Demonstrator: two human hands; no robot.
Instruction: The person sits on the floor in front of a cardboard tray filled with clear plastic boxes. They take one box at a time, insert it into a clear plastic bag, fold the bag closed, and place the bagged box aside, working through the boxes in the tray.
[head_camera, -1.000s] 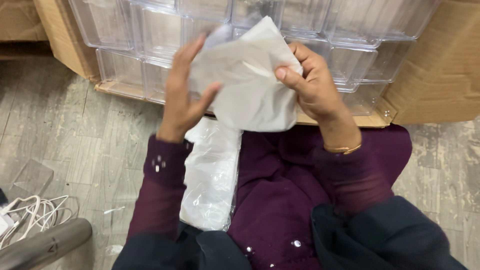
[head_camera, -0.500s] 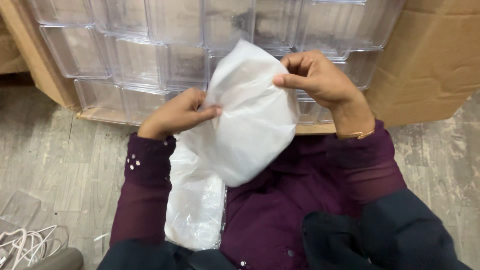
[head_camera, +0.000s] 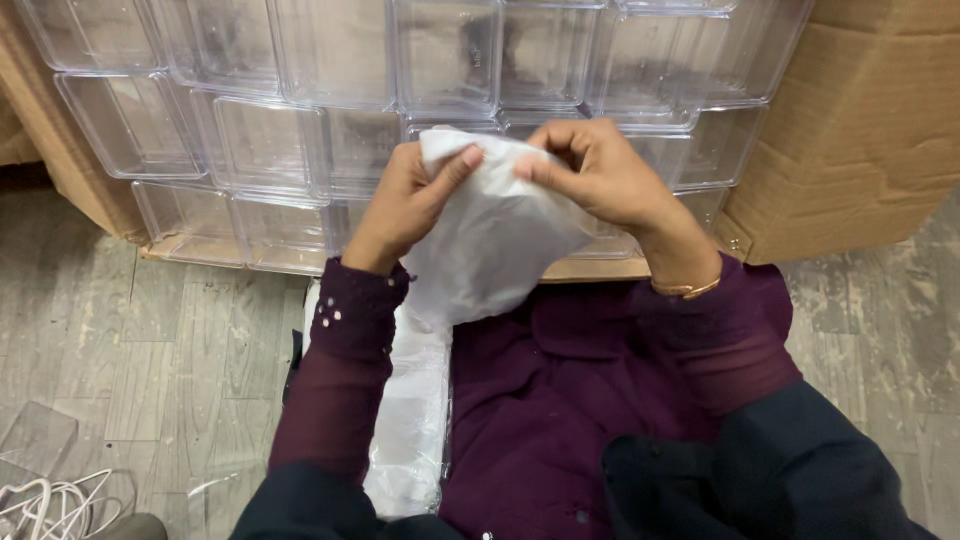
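Note:
Both of my hands hold a white plastic bag (head_camera: 490, 245) up in front of my chest. My left hand (head_camera: 405, 200) pinches its upper left edge, thumb on top. My right hand (head_camera: 600, 175) grips the upper right edge with curled fingers; a gold bangle (head_camera: 685, 290) sits on that wrist. The bag hangs down between my forearms. Under it, on my purple-clothed lap, lies a stack of more white bags (head_camera: 410, 420).
An open cardboard box (head_camera: 870, 130) lies on its side ahead of me, filled with several clear plastic containers (head_camera: 280, 140). The floor is grey wood planks (head_camera: 130, 340). White cables (head_camera: 50, 505) and a clear plastic piece (head_camera: 35, 440) lie at the lower left.
My hands have drawn closer together at the top of the bag, bunching it into a narrower shape. The view has shifted so the box of containers fills more of the top.

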